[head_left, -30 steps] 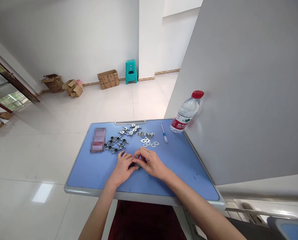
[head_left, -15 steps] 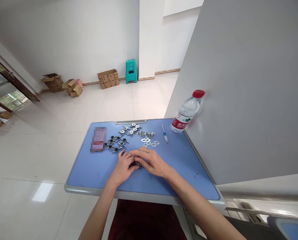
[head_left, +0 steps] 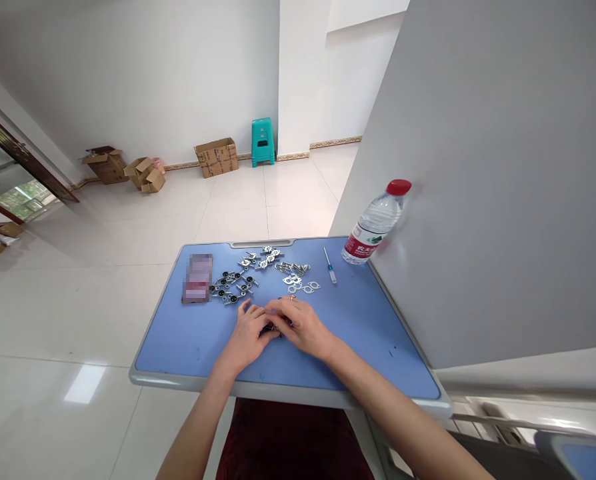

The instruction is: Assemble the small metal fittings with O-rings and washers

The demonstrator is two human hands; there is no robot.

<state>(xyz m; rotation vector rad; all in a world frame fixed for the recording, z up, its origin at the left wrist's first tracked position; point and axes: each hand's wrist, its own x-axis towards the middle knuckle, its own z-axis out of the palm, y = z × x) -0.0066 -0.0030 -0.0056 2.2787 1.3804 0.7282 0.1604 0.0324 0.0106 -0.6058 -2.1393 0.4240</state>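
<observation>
My left hand (head_left: 248,335) and my right hand (head_left: 302,327) meet near the middle of the blue desk (head_left: 188,350). Between their fingers is a small metal part (head_left: 274,328), mostly hidden. Just ahead of my hands lie groups of silver fittings, some with black centres (head_left: 232,289), others plain (head_left: 263,261). Flat silver plates with holes (head_left: 301,285) sit closer to my right hand. Beyond them lies a small blue-handled screwdriver (head_left: 331,268). A pixelated rectangular object (head_left: 198,278) lies at the desk's left.
A water bottle with a red cap (head_left: 375,223) stands at the desk's far right corner, beside a tall grey partition (head_left: 488,180). Cardboard boxes (head_left: 217,157) and a teal stool (head_left: 263,142) stand by the far wall on the tiled floor (head_left: 103,313).
My hands stay together around the small part, and my right fingers have shifted slightly on it. The whole view has shifted very slightly.
</observation>
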